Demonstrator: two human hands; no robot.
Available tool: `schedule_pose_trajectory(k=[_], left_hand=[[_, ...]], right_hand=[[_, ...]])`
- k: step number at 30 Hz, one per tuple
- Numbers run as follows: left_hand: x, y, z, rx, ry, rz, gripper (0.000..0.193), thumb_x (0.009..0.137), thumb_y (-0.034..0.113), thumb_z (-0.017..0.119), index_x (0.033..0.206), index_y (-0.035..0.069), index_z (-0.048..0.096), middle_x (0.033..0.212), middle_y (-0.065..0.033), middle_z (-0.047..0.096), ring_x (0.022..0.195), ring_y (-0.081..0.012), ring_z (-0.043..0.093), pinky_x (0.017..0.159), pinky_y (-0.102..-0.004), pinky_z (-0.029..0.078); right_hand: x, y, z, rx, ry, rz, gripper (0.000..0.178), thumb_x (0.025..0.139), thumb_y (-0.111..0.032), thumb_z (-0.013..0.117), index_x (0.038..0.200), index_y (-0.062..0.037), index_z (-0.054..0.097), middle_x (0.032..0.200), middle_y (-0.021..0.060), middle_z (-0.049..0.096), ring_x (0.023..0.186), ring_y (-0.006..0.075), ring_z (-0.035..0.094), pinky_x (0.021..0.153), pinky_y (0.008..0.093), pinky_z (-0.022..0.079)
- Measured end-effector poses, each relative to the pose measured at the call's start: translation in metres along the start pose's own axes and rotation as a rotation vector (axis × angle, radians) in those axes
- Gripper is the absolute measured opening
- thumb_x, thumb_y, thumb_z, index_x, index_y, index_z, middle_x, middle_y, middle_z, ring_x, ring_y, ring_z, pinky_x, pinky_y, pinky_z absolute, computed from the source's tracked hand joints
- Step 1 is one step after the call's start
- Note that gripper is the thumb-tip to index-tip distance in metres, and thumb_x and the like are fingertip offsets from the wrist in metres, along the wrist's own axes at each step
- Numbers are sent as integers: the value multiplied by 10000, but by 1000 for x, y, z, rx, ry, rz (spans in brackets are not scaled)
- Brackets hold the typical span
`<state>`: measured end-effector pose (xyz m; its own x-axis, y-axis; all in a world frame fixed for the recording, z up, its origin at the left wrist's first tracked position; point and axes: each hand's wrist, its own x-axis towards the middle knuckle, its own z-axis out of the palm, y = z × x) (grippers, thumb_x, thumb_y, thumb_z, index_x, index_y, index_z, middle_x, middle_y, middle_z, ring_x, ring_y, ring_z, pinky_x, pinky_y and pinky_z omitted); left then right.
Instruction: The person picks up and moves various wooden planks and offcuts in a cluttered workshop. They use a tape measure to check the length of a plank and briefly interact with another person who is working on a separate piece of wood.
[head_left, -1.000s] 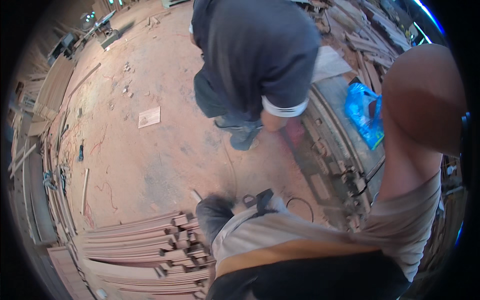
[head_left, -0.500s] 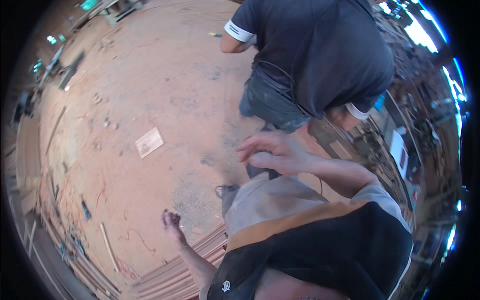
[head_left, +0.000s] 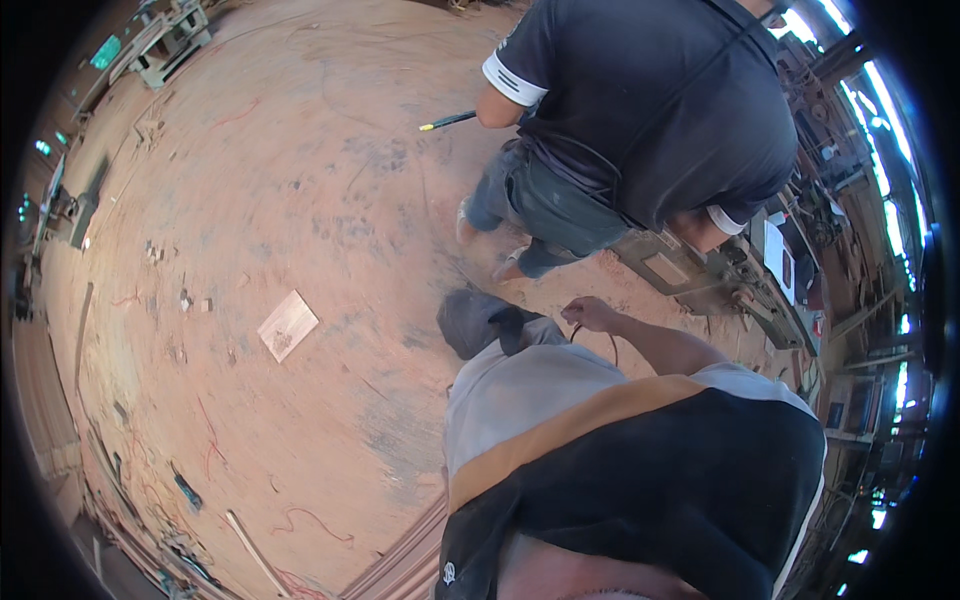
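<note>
My right hand [head_left: 590,313] sits out past my shoulder, fingers curled in a loose, half-closed grip; a thin dark cord [head_left: 610,345] loops just beneath it, but I cannot tell whether I actually hold it. Left hand is not in view. Just beside the right hand is my dark shoe [head_left: 478,320] on the sawdust-covered floor [head_left: 300,200]. A co-worker [head_left: 650,110] bends over a machine [head_left: 700,275] close ahead, a pencil-like tool [head_left: 447,121] at the elbow. A small flat board [head_left: 288,325] lies well apart, to my left.
</note>
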<state>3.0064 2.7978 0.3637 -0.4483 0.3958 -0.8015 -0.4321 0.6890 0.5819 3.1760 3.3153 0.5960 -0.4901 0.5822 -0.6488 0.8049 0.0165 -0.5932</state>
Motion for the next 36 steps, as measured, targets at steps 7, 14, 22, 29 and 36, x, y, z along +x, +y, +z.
schedule_pose_trajectory(k=[7,14,22,29,36], left_hand=[[75,231,-132,-341,85,-113,278,1008,212,636,1209,21,612,845,-60,609,681,-155,600,590,-310,546],[162,377,-231,-150,142,-65,322,1021,265,633,1233,26,594,879,-57,630,707,-162,624,619,-338,558],[355,445,-344,908,-188,60,256,1023,262,627,1147,39,615,805,-45,640,662,-156,594,591,-333,547],[515,754,-369,608,-226,-10,228,1013,241,634,1129,47,611,779,-31,605,639,-152,592,580,-335,552],[667,1075,-254,781,-360,72,215,1008,205,641,1157,57,593,755,-19,579,612,-146,597,561,-326,556]], right_hand=[[88,-42,38,431,-138,282,752,1001,-650,528,1346,14,595,1088,151,733,922,207,708,796,358,547],[195,-123,71,689,16,318,699,1007,-615,554,1307,14,602,1089,128,731,879,188,702,790,339,538],[239,-185,97,712,229,391,444,1020,-411,649,1182,0,691,1014,116,744,934,176,713,826,320,573],[302,-272,156,726,479,655,468,990,-456,652,1165,-30,732,1092,142,767,1009,234,734,885,350,571],[338,-466,74,745,1038,460,300,964,-286,684,1100,-26,742,1052,172,750,948,288,733,839,380,579]])
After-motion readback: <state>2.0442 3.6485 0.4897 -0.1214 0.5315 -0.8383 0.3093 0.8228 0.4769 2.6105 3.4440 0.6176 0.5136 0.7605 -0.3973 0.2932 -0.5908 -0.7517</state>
